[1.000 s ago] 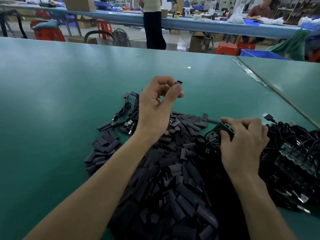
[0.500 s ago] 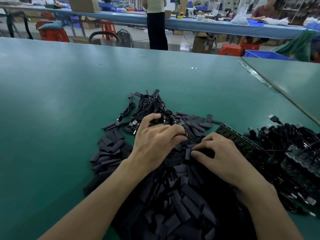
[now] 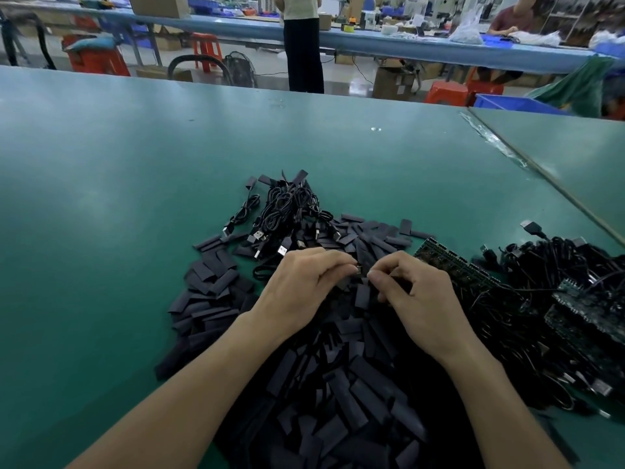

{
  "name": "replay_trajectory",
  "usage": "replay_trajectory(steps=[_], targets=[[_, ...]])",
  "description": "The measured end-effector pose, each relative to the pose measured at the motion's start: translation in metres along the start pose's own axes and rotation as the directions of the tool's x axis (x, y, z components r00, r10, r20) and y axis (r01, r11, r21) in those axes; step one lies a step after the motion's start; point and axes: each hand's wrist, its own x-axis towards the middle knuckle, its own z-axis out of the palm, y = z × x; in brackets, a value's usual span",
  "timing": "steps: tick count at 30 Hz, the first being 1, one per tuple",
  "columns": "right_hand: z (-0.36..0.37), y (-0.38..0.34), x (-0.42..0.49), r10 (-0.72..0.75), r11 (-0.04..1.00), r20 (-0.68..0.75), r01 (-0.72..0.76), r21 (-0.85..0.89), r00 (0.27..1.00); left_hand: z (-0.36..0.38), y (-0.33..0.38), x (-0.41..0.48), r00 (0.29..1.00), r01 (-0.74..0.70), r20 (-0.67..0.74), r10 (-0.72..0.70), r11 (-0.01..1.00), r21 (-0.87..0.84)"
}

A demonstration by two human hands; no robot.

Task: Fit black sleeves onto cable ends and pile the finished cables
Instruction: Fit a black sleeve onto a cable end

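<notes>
One broad green table top [image 3: 101, 198] is carrying everything. A big heap of flat black sleeves [image 3: 338, 401] is spreading from the near edge to the middle, a tangle of loose black cables [image 3: 541, 299] is lying at the right, and a smaller pile of coiled black USB cables [image 3: 287, 208] is sitting just beyond the heap. The left hand [image 3: 301, 286] and right hand [image 3: 416, 296], fingers curled, are meeting over the heap, both pinching a small dark cable end [image 3: 359, 269]
</notes>
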Motion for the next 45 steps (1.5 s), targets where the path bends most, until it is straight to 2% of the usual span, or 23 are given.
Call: replay_trajectory(steps=[4, 7, 13, 17, 21, 36, 45], targets=[[0.0, 0.002, 0.0, 0.038, 0.999, -0.138, -0.034, 0.028, 0.99, 0.001, 0.0, 0.0, 0.996, 0.091, -0.008, -0.092, 0.994, -0.057], [-0.001, 0.004, 0.0, 0.069, 0.997, -0.145, -0.073, -0.024, 0.987, 0.0, 0.001, 0.0, 0.99, 0.142, 0.03, -0.14, 0.988, -0.062], [-0.004, 0.007, 0.001, 0.08, 0.993, -0.083, -0.086, -0.078, 0.993, 0.0, 0.002, -0.002, 0.989, 0.108, 0.104, -0.107, 0.994, -0.001], [-0.003, 0.009, 0.001, 0.097, 0.995, -0.157, -0.1, -0.008, 0.983, 0.0, 0.005, -0.003, 0.994, 0.021, 0.107, -0.035, 0.992, 0.123], [-0.002, 0.008, 0.0, 0.085, 0.996, -0.181, -0.078, 0.045, 0.98, -0.002, 0.009, -0.003, 0.995, -0.001, 0.096, -0.021, 0.974, 0.228], [0.001, 0.004, -0.001, 0.075, 0.993, -0.171, -0.059, 0.099, 0.982, 0.003, 0.0, -0.002, 0.99, -0.069, 0.138, 0.044, 0.982, 0.179], [-0.004, 0.005, 0.0, 0.12, 0.983, -0.063, -0.11, 0.148, 0.991, 0.001, 0.0, -0.002, 0.991, -0.02, 0.137, 0.001, 0.99, 0.138]])
